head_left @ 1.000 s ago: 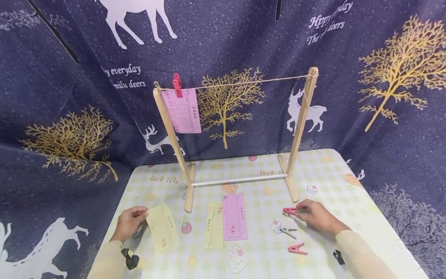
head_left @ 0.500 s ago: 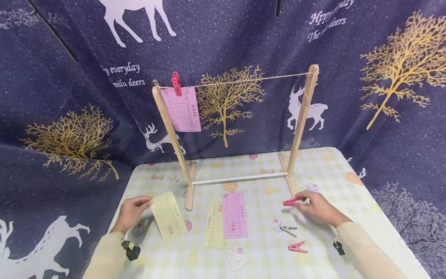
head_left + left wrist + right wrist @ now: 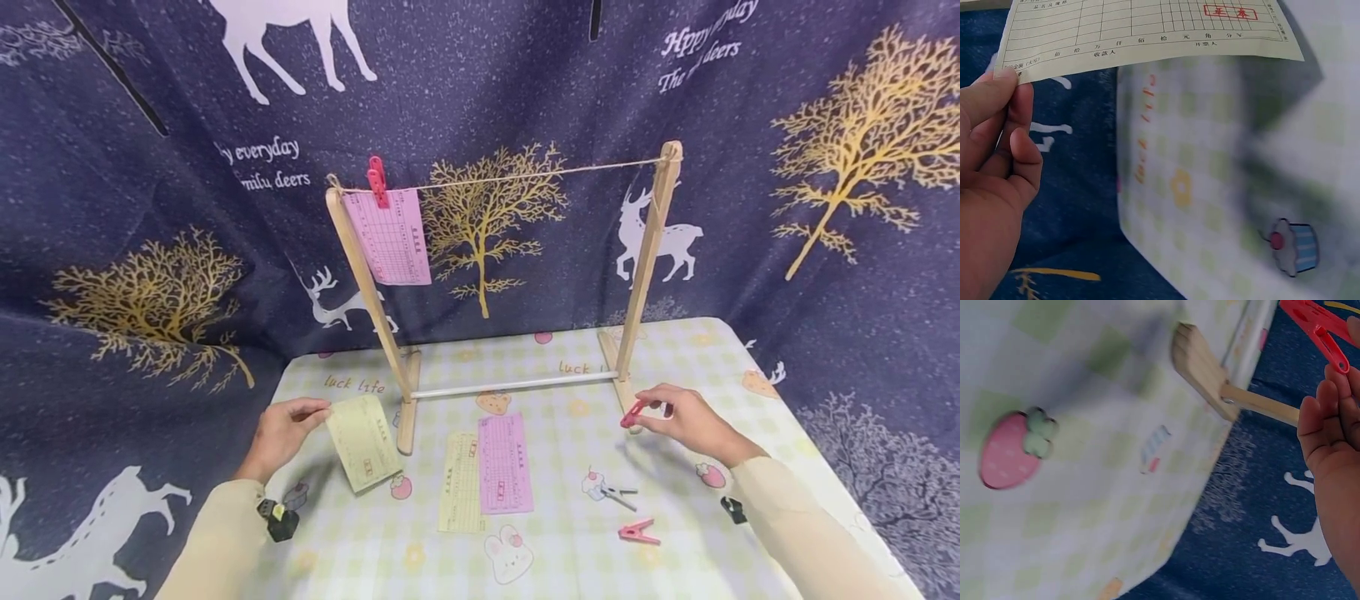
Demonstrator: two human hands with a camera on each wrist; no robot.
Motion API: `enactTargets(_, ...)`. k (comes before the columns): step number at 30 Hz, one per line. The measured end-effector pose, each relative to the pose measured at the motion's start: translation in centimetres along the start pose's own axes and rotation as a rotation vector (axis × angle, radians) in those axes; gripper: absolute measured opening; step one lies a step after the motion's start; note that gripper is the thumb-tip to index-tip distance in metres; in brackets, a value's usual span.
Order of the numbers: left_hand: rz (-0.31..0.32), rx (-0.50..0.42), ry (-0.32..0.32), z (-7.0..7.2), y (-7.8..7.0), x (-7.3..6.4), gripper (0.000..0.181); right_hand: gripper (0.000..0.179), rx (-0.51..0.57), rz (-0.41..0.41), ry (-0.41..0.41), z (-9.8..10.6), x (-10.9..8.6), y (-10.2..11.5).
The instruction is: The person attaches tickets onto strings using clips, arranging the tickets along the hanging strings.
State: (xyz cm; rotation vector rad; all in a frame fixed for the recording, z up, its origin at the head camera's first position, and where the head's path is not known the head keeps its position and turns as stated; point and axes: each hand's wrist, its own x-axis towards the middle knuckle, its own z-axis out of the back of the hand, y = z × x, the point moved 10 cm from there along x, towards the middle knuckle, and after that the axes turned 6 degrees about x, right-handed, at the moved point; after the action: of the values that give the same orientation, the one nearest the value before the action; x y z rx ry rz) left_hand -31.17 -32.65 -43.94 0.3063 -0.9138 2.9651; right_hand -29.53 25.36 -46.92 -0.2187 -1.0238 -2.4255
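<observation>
My left hand [image 3: 283, 435] pinches a yellow printed receipt slip [image 3: 365, 446] by its upper left corner, thumb against fingers; the slip hangs tilted over the table. In the left wrist view the same slip [image 3: 1147, 31] shows a red stamp. My right hand [image 3: 686, 423] holds a red clothespin [image 3: 632, 413] between thumb and fingers, beside the stand's right foot. The right wrist view shows that clothespin [image 3: 1319, 331] at the fingertips. A pink slip [image 3: 388, 237] hangs from the string [image 3: 517, 177] at its left end under a red clothespin [image 3: 378, 182].
A wooden stand [image 3: 648, 258] carries the string, with a white bar [image 3: 517, 384] low between its feet. On the checked table lie a yellow slip [image 3: 459, 483], a pink slip [image 3: 506, 463], a grey clothespin [image 3: 618, 497] and a pink clothespin [image 3: 638, 532]. A dark patterned cloth hangs behind.
Both hands have risen and moved toward the stand. The left brings the yellow slip up and slightly right; the right has lifted the red clothespin and turned it.
</observation>
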Motion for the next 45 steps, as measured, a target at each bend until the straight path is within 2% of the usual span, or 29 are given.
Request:
enactTargets(8,-0.09,0.023,-0.012,1.6,-2.5,1.1,0.013,0.023,-0.016,-0.005,0.009,2.3,1.4,1.3)
enactTargets(11,-0.099,0.018,-0.016,2.1,-3.3,1.5,0.014,0.025,-0.037,-0.017,0.012,3.0,2.0,1.7)
enactTargets(18,-0.115,0.019,-0.034,2.8,-4.7,2.4,0.013,0.024,-0.024,0.017,0.037,3.9,3.4,3.1)
enactTargets(25,-0.145,0.007,-0.055,3.8,-6.8,3.4,0.011,0.027,-0.064,0.159,-0.033,5.7,4.8,5.6)
enactTargets(29,-0.167,-0.007,-0.063,4.3,-8.2,4.1,0.012,0.026,-0.097,0.201,-0.053,6.6,5.7,6.5)
enactTargets(37,-0.227,-0.044,-0.087,4.8,-11.0,5.4,0.013,0.028,-0.117,0.185,-0.036,7.7,6.9,7.6)
enactTargets(45,-0.248,-0.068,-0.116,5.0,-12.9,6.1,0.011,0.025,-0.137,0.157,-0.028,8.7,8.4,8.6)
